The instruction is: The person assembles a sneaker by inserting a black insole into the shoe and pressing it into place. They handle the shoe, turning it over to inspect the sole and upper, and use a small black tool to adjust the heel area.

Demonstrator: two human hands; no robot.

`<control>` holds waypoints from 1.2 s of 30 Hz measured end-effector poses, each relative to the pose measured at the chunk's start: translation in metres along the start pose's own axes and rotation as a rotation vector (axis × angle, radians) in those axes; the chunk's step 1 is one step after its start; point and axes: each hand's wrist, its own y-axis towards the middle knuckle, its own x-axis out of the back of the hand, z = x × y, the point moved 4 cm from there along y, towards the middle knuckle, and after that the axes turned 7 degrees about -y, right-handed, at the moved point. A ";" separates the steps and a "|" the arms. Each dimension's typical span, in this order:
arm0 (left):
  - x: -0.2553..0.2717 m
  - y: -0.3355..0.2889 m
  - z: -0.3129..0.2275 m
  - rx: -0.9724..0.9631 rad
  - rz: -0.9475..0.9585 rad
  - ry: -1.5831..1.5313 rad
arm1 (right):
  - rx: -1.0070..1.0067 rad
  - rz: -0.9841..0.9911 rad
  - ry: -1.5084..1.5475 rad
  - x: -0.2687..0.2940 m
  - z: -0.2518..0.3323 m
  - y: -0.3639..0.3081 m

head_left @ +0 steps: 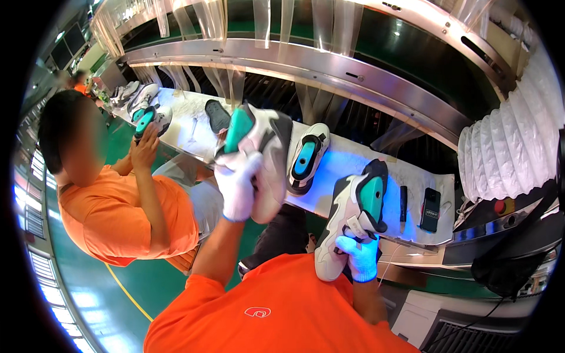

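In my left hand (pixel 235 185), which wears a white glove, is a pale grey and dark sneaker (pixel 272 153) raised above the bench, slightly blurred. A teal shoe last (pixel 240 128) shows in its opening. My right hand (pixel 361 257), gloved as well and lit blue, is closed on a second sneaker (pixel 335 241) near its strap. This one is tilted, its toe toward me, and a teal last (pixel 371 197) fills its opening. Between my hands a third sneaker (pixel 306 167) stands on the bench with a last in it.
The white-covered bench (pixel 388 170) runs along a metal-framed machine (pixel 282 54) hung with clear strips. A dark sole (pixel 218 116), a black slim tool (pixel 403 203) and a phone (pixel 431 210) lie on it. At left a co-worker (pixel 123 217) holds another shoe; a white duct (pixel 509 135) bulges at right.
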 end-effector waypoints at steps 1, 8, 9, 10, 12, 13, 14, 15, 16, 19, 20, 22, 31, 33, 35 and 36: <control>0.003 -0.019 0.004 -0.008 0.039 0.055 | 0.105 0.098 0.020 -0.009 0.008 0.004; -0.004 -0.081 0.030 -0.036 -0.074 -0.095 | 0.468 0.132 -0.915 -0.098 0.073 0.030; 0.010 -0.077 0.039 -0.124 -0.068 -0.120 | 0.414 0.228 -0.824 -0.096 0.074 0.032; 0.012 -0.079 0.034 -0.151 -0.111 -0.119 | 0.357 0.327 -0.742 -0.095 0.074 0.037; 0.016 -0.090 0.035 -0.034 -0.129 -0.143 | 0.175 0.333 -0.444 -0.085 0.056 0.032; 0.019 -0.097 0.038 0.023 -0.160 -0.087 | 0.119 0.331 -0.220 -0.086 0.047 0.032; 0.026 -0.100 0.043 0.114 -0.198 -0.062 | 0.181 0.448 -0.211 -0.098 0.051 0.038; 0.033 -0.110 0.046 0.224 -0.250 0.040 | 0.042 0.446 -0.050 -0.093 0.022 0.032; 0.031 -0.111 0.038 0.198 -0.214 -0.023 | 0.007 0.372 -0.095 -0.089 0.009 0.020; 0.038 -0.119 0.037 0.114 -0.133 -0.100 | -0.150 0.236 -0.066 -0.096 -0.003 0.001; 0.043 -0.120 0.029 0.006 -0.094 0.002 | -0.186 0.262 -0.056 -0.095 -0.006 0.002; 0.042 -0.118 0.009 -0.088 -0.074 -0.017 | -0.226 0.281 -0.021 -0.097 -0.005 0.006; 0.022 -0.066 -0.037 -0.282 -0.092 -0.206 | 0.108 0.262 0.066 -0.100 0.035 0.034; 0.036 -0.026 -0.027 -0.028 -0.039 0.041 | 0.055 0.060 0.024 -0.072 0.029 0.051; 0.042 0.023 -0.023 -0.130 -0.092 0.014 | -0.163 0.357 0.337 -0.059 0.030 0.066; 0.037 0.050 -0.029 -0.208 -0.147 -0.003 | -0.210 0.575 0.515 -0.061 0.029 0.072</control>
